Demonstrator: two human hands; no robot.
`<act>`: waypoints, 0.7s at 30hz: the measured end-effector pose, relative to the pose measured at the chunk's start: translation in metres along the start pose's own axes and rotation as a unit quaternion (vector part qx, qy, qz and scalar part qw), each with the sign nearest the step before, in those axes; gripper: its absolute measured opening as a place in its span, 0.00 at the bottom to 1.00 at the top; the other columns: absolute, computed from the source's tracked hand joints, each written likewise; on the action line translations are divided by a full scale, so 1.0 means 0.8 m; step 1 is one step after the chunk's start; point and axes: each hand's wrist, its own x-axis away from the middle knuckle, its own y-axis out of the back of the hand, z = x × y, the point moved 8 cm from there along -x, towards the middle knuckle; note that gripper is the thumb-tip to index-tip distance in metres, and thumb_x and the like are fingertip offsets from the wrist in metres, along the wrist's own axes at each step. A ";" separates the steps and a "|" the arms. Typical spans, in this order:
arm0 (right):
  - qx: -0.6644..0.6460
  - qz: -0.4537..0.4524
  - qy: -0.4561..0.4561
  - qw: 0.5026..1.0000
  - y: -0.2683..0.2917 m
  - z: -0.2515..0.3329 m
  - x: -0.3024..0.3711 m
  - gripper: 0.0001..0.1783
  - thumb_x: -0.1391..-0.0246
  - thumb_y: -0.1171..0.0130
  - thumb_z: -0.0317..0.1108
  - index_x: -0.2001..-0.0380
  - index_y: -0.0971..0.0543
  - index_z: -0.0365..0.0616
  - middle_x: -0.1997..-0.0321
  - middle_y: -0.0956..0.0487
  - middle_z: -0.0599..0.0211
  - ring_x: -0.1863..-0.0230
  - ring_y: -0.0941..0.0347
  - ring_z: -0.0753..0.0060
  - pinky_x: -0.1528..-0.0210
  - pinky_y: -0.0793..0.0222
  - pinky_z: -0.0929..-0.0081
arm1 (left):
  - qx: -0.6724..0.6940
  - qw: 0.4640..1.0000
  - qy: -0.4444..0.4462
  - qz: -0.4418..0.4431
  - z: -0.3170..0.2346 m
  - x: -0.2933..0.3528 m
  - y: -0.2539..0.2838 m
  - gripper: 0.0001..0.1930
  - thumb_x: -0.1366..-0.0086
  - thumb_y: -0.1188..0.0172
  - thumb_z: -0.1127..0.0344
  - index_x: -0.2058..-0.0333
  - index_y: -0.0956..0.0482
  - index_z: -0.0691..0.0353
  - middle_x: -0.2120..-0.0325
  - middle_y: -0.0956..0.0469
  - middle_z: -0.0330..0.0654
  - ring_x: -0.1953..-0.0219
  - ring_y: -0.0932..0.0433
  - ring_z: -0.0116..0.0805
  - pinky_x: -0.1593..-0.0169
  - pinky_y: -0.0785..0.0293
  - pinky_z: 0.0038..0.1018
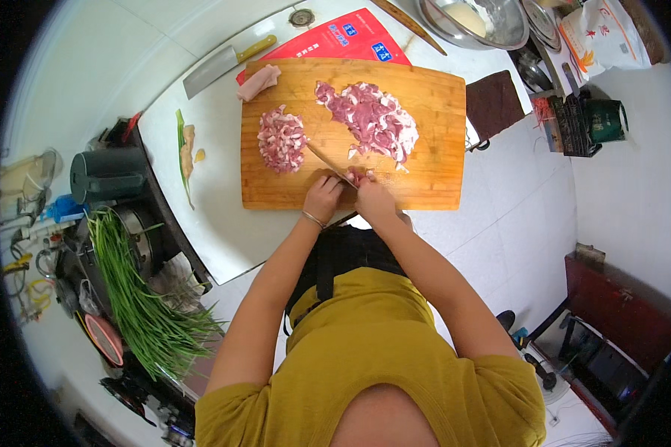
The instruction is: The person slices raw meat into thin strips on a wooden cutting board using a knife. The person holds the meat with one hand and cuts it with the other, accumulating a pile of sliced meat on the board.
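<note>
My right hand (375, 201) grips a knife (328, 160) whose blade slants across the front of the wooden cutting board (440, 149), its tip near the diced meat. My left hand (323, 199) rests at the board's front edge, just left of the blade, with its fingers curled; what lies under them is hidden. A few small meat pieces (359, 176) touch the right side of the blade. Beyond my left hand sits a round pile of diced meat (282, 140). A larger heap of sliced meat (373, 123) spreads over the right half of the board.
A pale pink slab (259, 82) lies at the board's far left corner. Behind it are a cleaver (212, 72), a red sheet (335, 41) and a metal bowl (511, 26). Ginger (188, 145) and a green stalk (180, 160) lie left; long green chives (138, 298) sit lower left.
</note>
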 end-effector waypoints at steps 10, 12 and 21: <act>0.050 0.046 -0.004 0.998 -0.001 -0.032 0.018 0.10 0.54 0.49 0.29 0.67 0.28 0.38 0.70 0.22 0.46 0.66 0.24 0.47 0.64 0.28 0.55 | -0.024 0.997 0.070 -0.036 0.022 -0.001 0.014 0.11 0.50 0.48 0.73 0.66 0.24 0.63 0.67 0.26 0.43 0.64 0.29 0.42 0.60 0.30 0.31; 0.038 0.029 -0.009 0.999 0.008 -0.029 0.008 0.10 0.53 0.50 0.29 0.66 0.27 0.39 0.69 0.22 0.46 0.65 0.24 0.47 0.63 0.28 0.54 | -0.007 0.997 0.062 -0.035 0.017 -0.006 0.004 0.10 0.50 0.47 0.74 0.66 0.24 0.62 0.67 0.26 0.43 0.64 0.29 0.41 0.60 0.30 0.31; -0.008 -0.078 -0.007 0.997 0.063 -0.033 -0.014 0.14 0.54 0.51 0.29 0.61 0.27 0.40 0.74 0.24 0.42 0.70 0.25 0.42 0.66 0.30 0.50 | 0.072 0.994 0.049 -0.061 0.005 -0.014 0.011 0.12 0.49 0.45 0.74 0.64 0.24 0.62 0.69 0.27 0.43 0.64 0.28 0.41 0.60 0.28 0.30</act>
